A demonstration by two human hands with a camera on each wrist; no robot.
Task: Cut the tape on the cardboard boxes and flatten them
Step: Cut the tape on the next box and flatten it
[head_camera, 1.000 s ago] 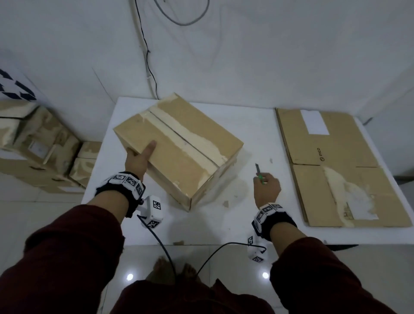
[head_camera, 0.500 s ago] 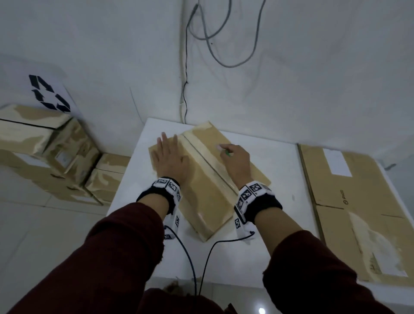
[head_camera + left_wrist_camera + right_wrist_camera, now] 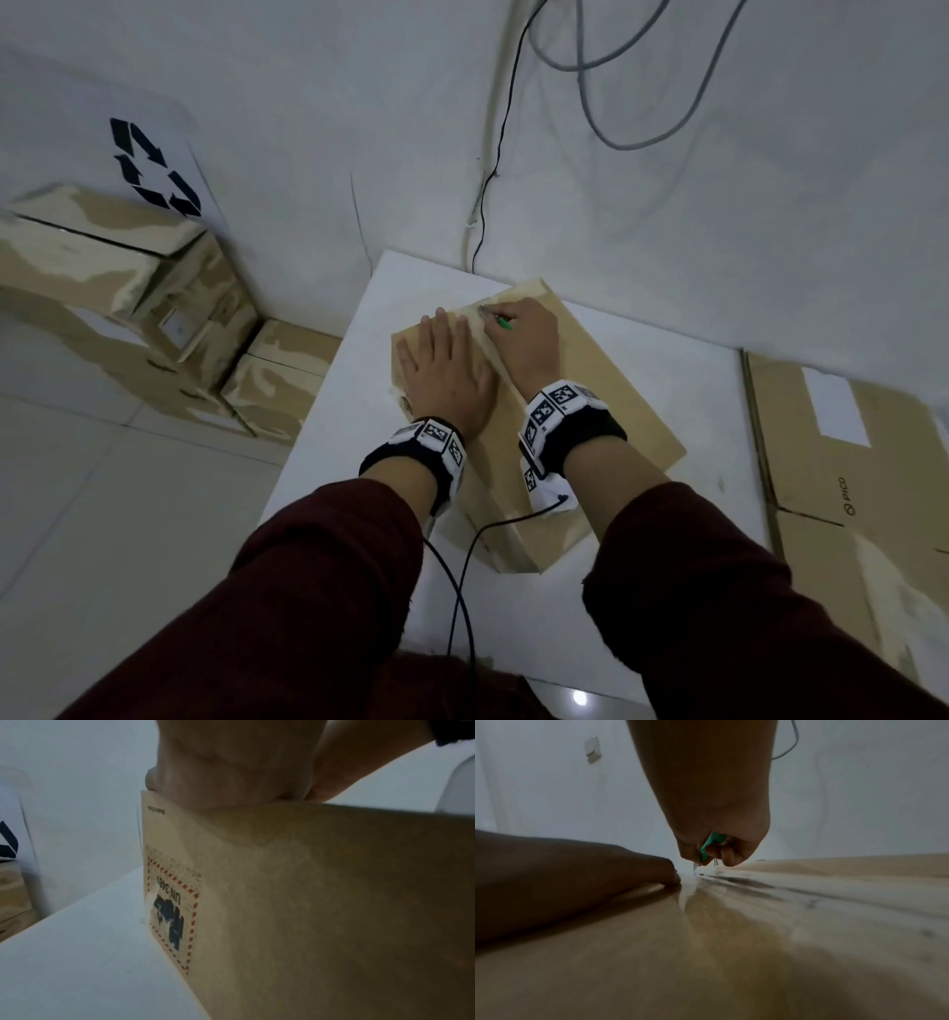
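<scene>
hands are seen together on top of a closed cardboard box (image 3: pixel 606 390) in the middle of the head view. the left hand (image 3: pixel 447 375) is laid flat on the lid, fingers straight and spread, nothing held, so that the box is pinned to the white table (image 3: pixel 719 411). the right hand (image 3: pixel 524 339) is curled round a small green-handled cutter (image 3: pixel 500 321), and in the right wrist view its short blade is set at the far end of the pale tape (image 3: pixel 795 892) that runs along the lid's centre seam. whether the tape is pierced yet cannot be told; along the seam nearer the camera it looks whole, so the cut is judged to be only at its start.

on the box's side, in the left wrist view, a red-dashed label (image 3: pixel 172 914) is shown. at the right edge of the head view a flattened box (image 3: pixel 847 462) is lying on the table, so one box is taken as finished. at the left of the frame, a stack of taped boxes (image 3: pixel 128 308) is standing on the floor against the wall, below a recycling sign (image 3: pixel 154 164); these are judged to be left, along with the slitting and flattening of the box in hand.
</scene>
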